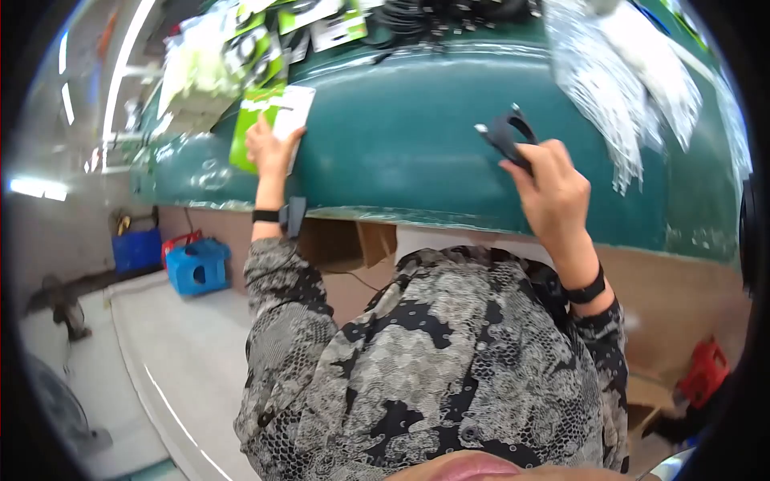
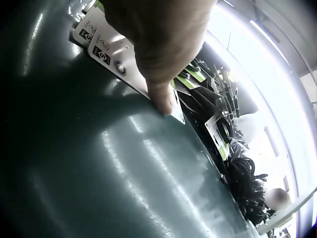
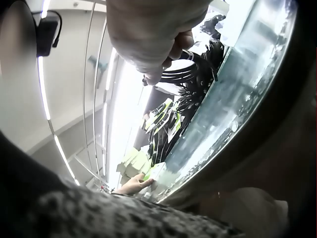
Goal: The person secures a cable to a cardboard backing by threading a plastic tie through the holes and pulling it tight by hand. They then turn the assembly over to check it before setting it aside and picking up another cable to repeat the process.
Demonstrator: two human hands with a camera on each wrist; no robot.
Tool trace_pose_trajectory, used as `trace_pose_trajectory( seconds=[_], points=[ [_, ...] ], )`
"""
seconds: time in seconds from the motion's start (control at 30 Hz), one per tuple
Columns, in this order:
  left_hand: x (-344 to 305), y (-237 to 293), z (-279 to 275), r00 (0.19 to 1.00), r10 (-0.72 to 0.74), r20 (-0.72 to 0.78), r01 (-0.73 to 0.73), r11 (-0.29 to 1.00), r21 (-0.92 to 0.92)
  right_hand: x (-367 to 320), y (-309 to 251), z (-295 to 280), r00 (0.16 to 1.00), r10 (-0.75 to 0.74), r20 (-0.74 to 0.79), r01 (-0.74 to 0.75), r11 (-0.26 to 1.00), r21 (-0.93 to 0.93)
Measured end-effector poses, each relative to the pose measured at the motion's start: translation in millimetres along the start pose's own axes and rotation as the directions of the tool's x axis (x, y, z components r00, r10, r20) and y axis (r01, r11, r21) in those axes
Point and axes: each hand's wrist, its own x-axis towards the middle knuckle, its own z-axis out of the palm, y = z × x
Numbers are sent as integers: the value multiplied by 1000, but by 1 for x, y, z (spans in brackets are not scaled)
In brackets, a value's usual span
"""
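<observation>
In the head view, my left hand (image 1: 271, 151) holds a green-and-white packaging card (image 1: 243, 146) at the left of the green table, fingers on the green part and thumb at the white edge. The left wrist view shows the thumb along the edge of the white card (image 2: 111, 57), which has small printed symbols and a hole; another card edge lies beneath it. Over the table's right half, my right hand (image 1: 555, 192) grips a coiled black cable (image 1: 505, 132) with metal-coloured connector ends. Its loops (image 3: 181, 74) stick out past the fingers in the right wrist view.
Carded cables (image 1: 321, 24) and pale green cards (image 1: 200, 68) are piled at the back left. A heap of black cables (image 1: 441, 20) lies behind the table's middle. Clear bags with white cables (image 1: 609, 88) spread across the back right. Below stands a blue plastic stool (image 1: 198, 267).
</observation>
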Motion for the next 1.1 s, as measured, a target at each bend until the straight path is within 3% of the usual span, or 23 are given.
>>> trace_pose_trajectory(
  seconds=[0.07, 0.27, 0.37, 0.4, 0.43, 0.47, 0.5, 0.53, 0.6, 0.67, 0.8, 0.93, 1.0, 1.1],
  points=[
    [5, 9, -12, 998, -63, 28, 62, 997, 39, -2, -1, 1, 980, 194, -33, -188, 973, 131],
    [34, 4, -16, 972, -197, 128, 186, 978, 91, -9, -2, -3, 963, 271, 0, -261, 929, 261],
    [43, -7, -31, 995, -21, 100, 48, 961, -272, -10, -1, -8, 964, 263, -28, -243, 922, 301],
    [40, -3, -39, 995, -18, 100, 45, 961, -272, -12, -1, -9, 934, 354, 43, -330, 816, 474],
    [38, 1, -46, 977, 5, 213, 102, 868, -486, -13, 0, -8, 897, 422, 128, -405, 671, 621],
    [35, 10, -56, 948, 56, 313, 178, 724, -667, -15, 1, -8, 854, 469, 224, -464, 496, 734],
    [30, 22, -67, 908, 132, 397, 270, 539, -798, -15, 0, -6, 854, 471, 221, -464, 500, 731],
    [21, 37, -75, 907, 137, 397, 270, 535, -801, -14, -4, -1, 801, 491, 344, -521, 286, 804],
    [-3, 86, -92, 864, 321, 387, 381, 86, -921, -11, -13, 13, 687, 447, 573, -565, -168, 808],
    [-30, 132, -109, 852, 365, 375, 390, 36, -920, -7, -23, 29, 637, 478, 605, -564, -246, 788],
    [-52, 191, -128, 795, 489, 359, 454, -88, -887, -9, -17, 39, 603, 519, 605, -562, -262, 784],
    [-58, 210, -129, 674, 628, 389, 600, -158, -784, -15, -10, 32, 608, 469, 640, -577, -292, 763],
    [-57, 216, -128, 604, 675, 424, 681, -161, -714, -17, -5, 30, 616, 435, 657, -546, -366, 753],
    [-60, 224, -133, 593, 725, 350, 644, -166, -747, -14, -9, 26, 640, 462, 614, -476, -389, 789]
  ],
)
